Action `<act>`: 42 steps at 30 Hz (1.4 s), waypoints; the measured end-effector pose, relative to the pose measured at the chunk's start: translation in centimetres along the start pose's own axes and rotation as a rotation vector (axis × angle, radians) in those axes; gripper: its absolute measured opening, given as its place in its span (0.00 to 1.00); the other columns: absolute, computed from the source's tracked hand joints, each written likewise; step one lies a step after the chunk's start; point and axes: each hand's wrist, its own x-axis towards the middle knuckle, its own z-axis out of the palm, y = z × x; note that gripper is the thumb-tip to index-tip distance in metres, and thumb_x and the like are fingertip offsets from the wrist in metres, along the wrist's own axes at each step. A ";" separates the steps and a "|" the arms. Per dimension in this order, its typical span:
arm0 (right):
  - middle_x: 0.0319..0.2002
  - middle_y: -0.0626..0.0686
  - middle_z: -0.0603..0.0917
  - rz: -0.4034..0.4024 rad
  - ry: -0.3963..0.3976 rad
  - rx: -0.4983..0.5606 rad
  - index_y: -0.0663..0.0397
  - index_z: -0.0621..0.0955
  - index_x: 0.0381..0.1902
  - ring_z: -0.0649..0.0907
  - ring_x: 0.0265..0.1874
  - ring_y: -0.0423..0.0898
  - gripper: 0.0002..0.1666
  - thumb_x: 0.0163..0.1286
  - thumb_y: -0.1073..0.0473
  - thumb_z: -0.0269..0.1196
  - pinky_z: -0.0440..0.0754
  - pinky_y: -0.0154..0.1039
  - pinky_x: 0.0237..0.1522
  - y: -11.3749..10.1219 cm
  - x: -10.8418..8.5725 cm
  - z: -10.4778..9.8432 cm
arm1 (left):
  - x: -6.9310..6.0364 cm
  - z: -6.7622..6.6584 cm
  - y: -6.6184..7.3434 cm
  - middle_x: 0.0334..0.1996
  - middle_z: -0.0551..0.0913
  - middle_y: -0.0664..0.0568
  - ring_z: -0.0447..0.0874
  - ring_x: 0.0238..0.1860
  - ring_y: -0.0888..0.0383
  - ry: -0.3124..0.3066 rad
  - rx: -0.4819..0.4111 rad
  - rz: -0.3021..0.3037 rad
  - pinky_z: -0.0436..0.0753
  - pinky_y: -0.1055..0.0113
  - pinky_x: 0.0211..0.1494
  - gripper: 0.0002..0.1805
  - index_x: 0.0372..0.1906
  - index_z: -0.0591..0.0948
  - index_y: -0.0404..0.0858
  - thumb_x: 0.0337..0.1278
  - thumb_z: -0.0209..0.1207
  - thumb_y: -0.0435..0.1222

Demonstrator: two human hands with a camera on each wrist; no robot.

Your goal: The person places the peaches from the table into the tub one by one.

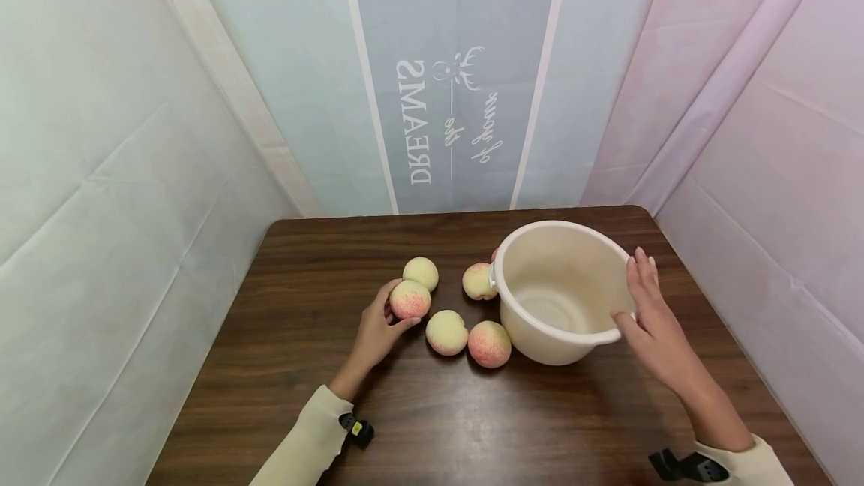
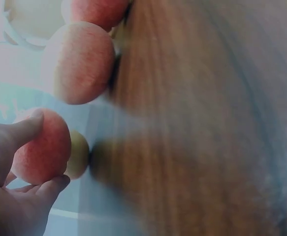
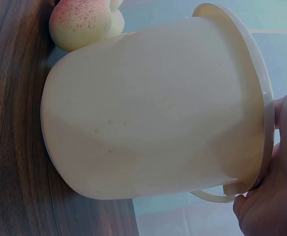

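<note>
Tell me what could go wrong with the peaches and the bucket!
The left hand holds one peach; it might bump the pale peach just beyond it, and round things can roll away. The right hand touches the bucket; a shove towards the peaches could knock the reddish peach beside it.

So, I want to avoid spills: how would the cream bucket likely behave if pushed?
The cream bucket looks like smooth moulded plastic, so it is probably fairly stiff. Its inner floor shows bare, so it may be light for its size. Its base looks narrower than its rim, so pushing near the top might tip it.
</note>
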 end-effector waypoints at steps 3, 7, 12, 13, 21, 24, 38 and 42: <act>0.82 0.52 0.34 0.000 -0.001 0.007 0.57 0.43 0.81 0.33 0.79 0.51 0.51 0.69 0.71 0.57 0.32 0.48 0.76 0.0 0.0 0.0 | 0.1 -0.2 0.6 0.67 0.74 0.41 0.76 0.65 0.47 0.018 -0.029 0.003 0.82 0.55 0.59 0.44 0.72 0.69 0.38 0.49 0.76 0.33; 0.82 0.52 0.34 -0.001 0.001 0.009 0.58 0.42 0.81 0.32 0.79 0.51 0.50 0.70 0.71 0.56 0.32 0.47 0.76 -0.1 0.0 0.1 | 0.3 -0.3 1.6 0.68 0.73 0.41 0.75 0.66 0.48 0.023 -0.080 0.004 0.81 0.60 0.59 0.43 0.72 0.69 0.40 0.49 0.76 0.31; 0.82 0.53 0.34 -0.002 0.010 0.006 0.59 0.43 0.81 0.33 0.79 0.50 0.50 0.70 0.71 0.56 0.32 0.34 0.73 -0.1 -0.1 0.2 | 0.6 -0.4 3.6 0.69 0.71 0.43 0.75 0.66 0.48 0.006 -0.133 -0.013 0.82 0.62 0.58 0.44 0.73 0.68 0.43 0.50 0.75 0.30; 0.82 0.53 0.34 0.000 0.012 0.005 0.59 0.43 0.81 0.33 0.79 0.50 0.50 0.70 0.71 0.57 0.32 0.33 0.73 -0.1 -0.1 0.2 | 0.6 -0.4 4.1 0.69 0.71 0.44 0.76 0.66 0.48 -0.001 -0.136 -0.018 0.82 0.62 0.58 0.44 0.74 0.67 0.43 0.51 0.75 0.31; 0.82 0.53 0.33 0.009 0.045 0.020 0.58 0.41 0.81 0.35 0.79 0.51 0.51 0.71 0.71 0.56 0.33 0.30 0.72 0.1 -0.2 0.7 | 1.2 0.3 7.8 0.67 0.73 0.49 0.79 0.63 0.50 -0.063 -0.142 0.031 0.83 0.62 0.56 0.44 0.74 0.67 0.54 0.53 0.74 0.35; 0.82 0.52 0.32 0.031 0.067 0.032 0.57 0.40 0.81 0.36 0.79 0.53 0.48 0.75 0.67 0.55 0.34 0.30 0.73 0.1 -0.2 0.9 | 1.6 0.8 9.0 0.67 0.73 0.50 0.79 0.63 0.51 -0.080 -0.155 0.054 0.83 0.60 0.56 0.44 0.73 0.67 0.59 0.53 0.74 0.35; 0.82 0.52 0.38 0.092 0.108 0.058 0.57 0.43 0.81 0.39 0.79 0.48 0.42 0.81 0.57 0.51 0.36 0.36 0.74 -0.3 -0.4 1.3 | 3.4 3.7 13.0 0.63 0.75 0.46 0.81 0.59 0.51 -0.157 -0.221 0.160 0.84 0.63 0.54 0.44 0.74 0.67 0.54 0.54 0.74 0.32; 0.82 0.51 0.39 0.105 0.113 0.064 0.56 0.43 0.81 0.39 0.80 0.49 0.42 0.81 0.56 0.51 0.36 0.42 0.76 -0.2 -0.4 1.4 | 3.8 4.5 13.9 0.62 0.76 0.47 0.81 0.59 0.52 -0.180 -0.265 0.174 0.84 0.61 0.55 0.44 0.74 0.66 0.54 0.55 0.73 0.32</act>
